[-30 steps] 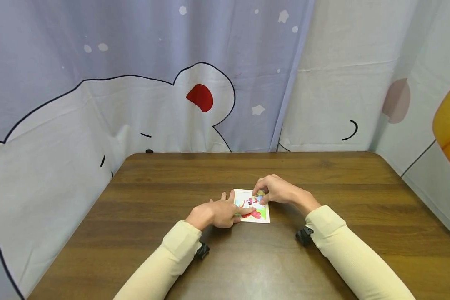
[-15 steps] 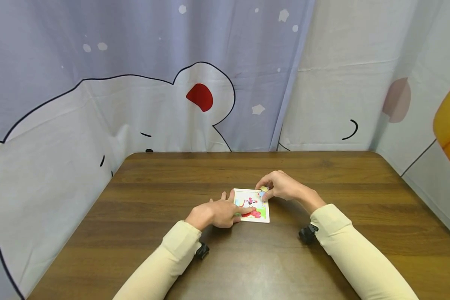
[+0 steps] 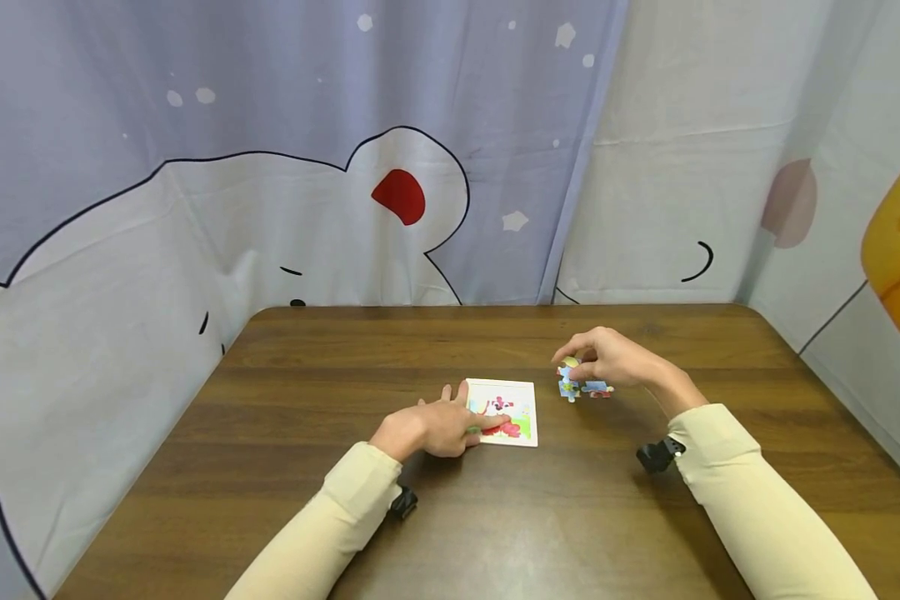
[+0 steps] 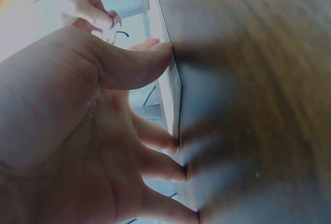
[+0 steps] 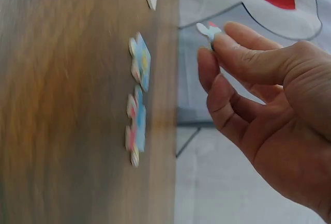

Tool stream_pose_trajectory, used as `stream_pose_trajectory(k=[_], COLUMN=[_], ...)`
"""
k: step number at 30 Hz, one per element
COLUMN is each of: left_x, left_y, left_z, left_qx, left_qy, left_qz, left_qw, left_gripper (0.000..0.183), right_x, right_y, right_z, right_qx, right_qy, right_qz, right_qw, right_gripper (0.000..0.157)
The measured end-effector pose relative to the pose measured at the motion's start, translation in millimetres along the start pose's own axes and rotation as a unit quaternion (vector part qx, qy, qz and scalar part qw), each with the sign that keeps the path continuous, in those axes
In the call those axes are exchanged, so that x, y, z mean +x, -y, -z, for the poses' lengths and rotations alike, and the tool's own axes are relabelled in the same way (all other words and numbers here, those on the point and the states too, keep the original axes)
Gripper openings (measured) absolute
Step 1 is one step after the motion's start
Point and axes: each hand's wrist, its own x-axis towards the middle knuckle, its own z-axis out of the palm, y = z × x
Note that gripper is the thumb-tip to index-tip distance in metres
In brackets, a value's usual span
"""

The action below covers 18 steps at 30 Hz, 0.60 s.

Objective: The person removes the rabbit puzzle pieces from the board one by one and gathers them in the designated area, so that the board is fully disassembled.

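Observation:
A small square jigsaw puzzle tray [image 3: 523, 394], white with a pink, red and green picture, lies mid-table. My left hand [image 3: 441, 427] rests at its left side, the straight index finger across the picture. In the left wrist view, the thumb touches the edge of the tray [image 4: 168, 92], and other fingertips reach the table. My right hand [image 3: 607, 357] is off to the tray's right, pinching a puzzle piece [image 5: 210, 30] between thumb and fingers above the table. Below it lie two loose blue puzzle pieces, a nearer-left piece [image 3: 568, 390] and a right piece [image 3: 598, 389].
The brown wooden table [image 3: 307, 375] runs back to a patterned curtain [image 3: 270, 225] behind it. A black wrist camera [image 3: 403, 502] sits under the left sleeve, another black camera [image 3: 658, 456] under the right one.
My right hand has lifted the pinched puzzle piece off the tray's upper right corner and carried it right, over the two loose pieces. My left hand has stayed put.

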Motion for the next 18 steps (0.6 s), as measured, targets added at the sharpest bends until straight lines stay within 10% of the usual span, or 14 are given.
stream_pose_trajectory(k=[18], left_x=[-1.0], left_y=[-0.3], left_z=[-0.1], left_qx=[-0.006], left_qy=[-0.004], left_qz=[0.001], left_qw=[1.0], left_gripper=[0.055], right_x=[-45], right_y=[-28], right_z=[25.4], right_qx=[-0.038], right_qy=[-0.005], right_qz=[-0.048], right_qw=[0.998], right_gripper=[0.035])
